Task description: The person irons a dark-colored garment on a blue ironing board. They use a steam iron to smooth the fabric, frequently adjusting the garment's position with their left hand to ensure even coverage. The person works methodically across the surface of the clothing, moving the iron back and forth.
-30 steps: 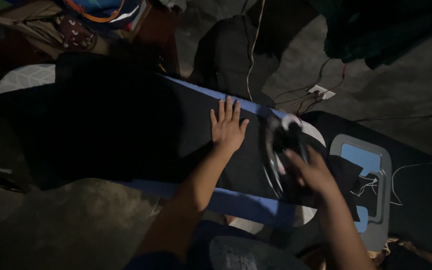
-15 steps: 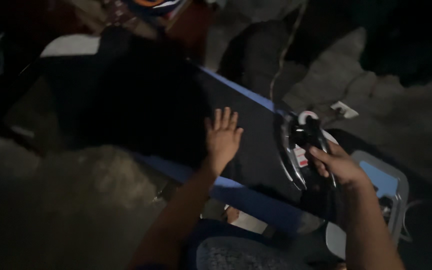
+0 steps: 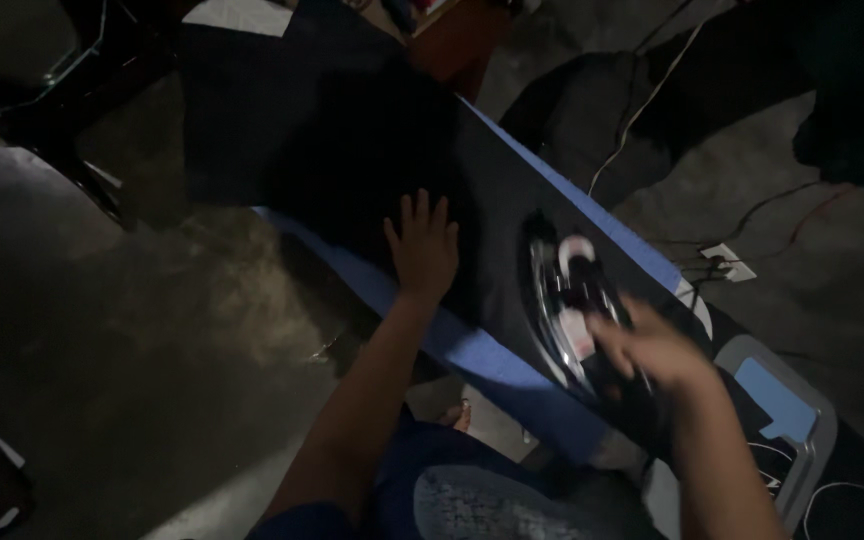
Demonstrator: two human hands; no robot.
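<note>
A dim room seen from above. The left hand lies flat with fingers spread, pressing a dark cloth on a blue-edged ironing board. To its right, the right hand, blurred, is closed round the handle of an iron resting on the cloth. A grey and blue iron rest sits at the board's right end, with cables on the far floor
</note>
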